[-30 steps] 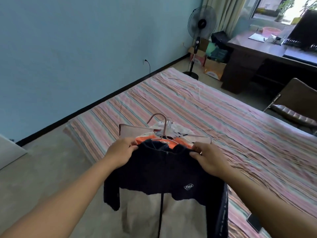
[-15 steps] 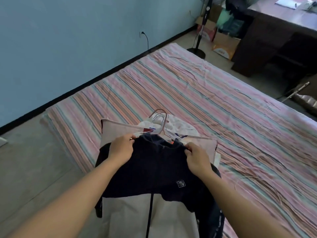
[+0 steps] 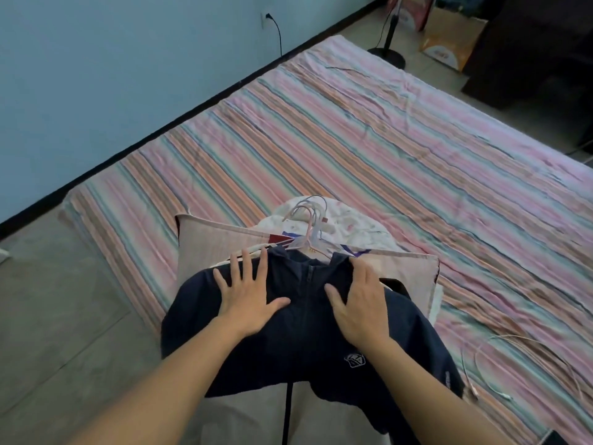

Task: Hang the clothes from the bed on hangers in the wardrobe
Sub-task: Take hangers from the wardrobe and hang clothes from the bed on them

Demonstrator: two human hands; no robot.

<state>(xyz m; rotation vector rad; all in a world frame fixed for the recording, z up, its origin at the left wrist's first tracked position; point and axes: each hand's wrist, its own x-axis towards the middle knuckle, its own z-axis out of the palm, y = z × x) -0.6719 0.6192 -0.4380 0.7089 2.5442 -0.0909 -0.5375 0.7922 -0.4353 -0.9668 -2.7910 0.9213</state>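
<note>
both hands flat on the jacket point(image 3: 298, 332)
left hand point(image 3: 247, 293) and right hand point(image 3: 359, 300) lie wide, gripping nothing; the stacked hangers point(image 3: 308, 226) could snag when lifted.

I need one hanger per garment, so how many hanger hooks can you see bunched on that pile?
About 3 pale pink wire hanger hooks, bunched together on the white garment above the navy jacket collar. They overlap and blur, so the count is unsure; more may be hidden.

Striped bed point(image 3: 369, 149): pile of hangered clothes point(image 3: 308, 316) at near corner, white cable point(image 3: 526, 358) beside.
</note>
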